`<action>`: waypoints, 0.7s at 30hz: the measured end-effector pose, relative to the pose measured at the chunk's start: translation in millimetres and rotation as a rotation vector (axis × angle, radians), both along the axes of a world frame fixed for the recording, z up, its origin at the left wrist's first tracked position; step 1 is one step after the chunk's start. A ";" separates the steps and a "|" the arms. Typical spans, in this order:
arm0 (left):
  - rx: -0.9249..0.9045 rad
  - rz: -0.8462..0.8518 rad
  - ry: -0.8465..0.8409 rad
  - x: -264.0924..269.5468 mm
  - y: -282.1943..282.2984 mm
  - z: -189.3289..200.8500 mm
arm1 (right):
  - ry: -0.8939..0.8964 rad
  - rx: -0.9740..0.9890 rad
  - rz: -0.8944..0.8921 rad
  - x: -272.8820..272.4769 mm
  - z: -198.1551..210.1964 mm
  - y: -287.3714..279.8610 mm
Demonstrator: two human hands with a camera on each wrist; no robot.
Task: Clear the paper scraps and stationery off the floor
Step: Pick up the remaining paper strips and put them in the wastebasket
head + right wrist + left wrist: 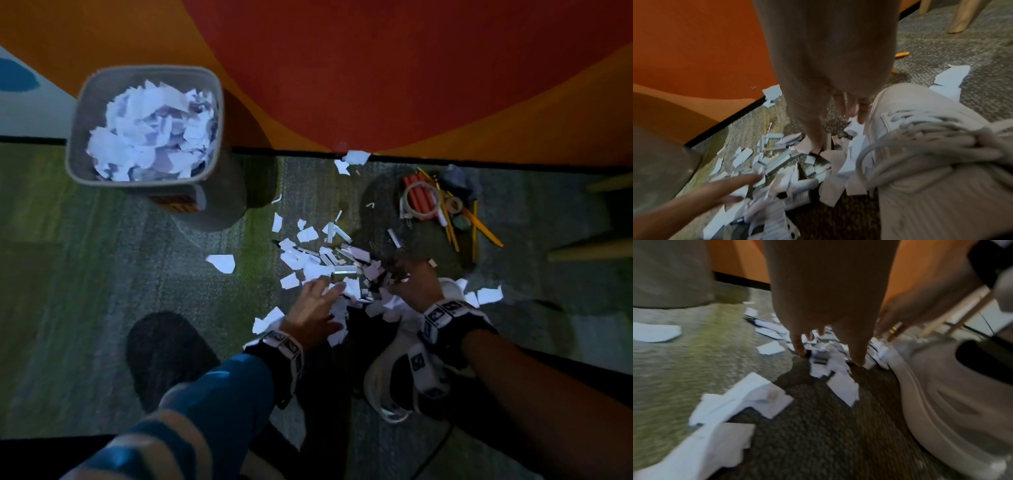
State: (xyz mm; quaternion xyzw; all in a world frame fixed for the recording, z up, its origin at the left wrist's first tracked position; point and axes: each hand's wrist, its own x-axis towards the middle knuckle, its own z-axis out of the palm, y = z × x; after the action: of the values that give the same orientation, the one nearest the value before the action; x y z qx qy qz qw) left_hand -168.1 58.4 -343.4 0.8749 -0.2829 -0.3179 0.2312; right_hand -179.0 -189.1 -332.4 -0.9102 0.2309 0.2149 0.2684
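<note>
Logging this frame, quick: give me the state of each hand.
Left hand: open, fingers spread over the paper scraps on the floor.
Right hand: down in the scraps, fingers extended; open, nothing visibly gripped.

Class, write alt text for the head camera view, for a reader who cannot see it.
Seen from above, a person's left hand and right hand reach into a pile of torn paper scraps on carpet beside a white shoe. A grey bin at upper left already brims with paper. Pencils and tape rolls lie heaped near the wall.
</note>
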 end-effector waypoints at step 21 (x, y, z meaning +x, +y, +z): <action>-0.242 0.486 -0.010 1.6 1.7 -27.6 | -0.086 0.145 0.116 5.5 -10.0 62.7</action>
State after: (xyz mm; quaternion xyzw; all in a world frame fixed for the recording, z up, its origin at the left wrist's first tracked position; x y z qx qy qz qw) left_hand -166.5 60.1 -371.0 0.8846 -0.1016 -0.2128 0.4023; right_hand -173.4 -126.4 -342.4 -0.9087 0.1498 0.2070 0.3301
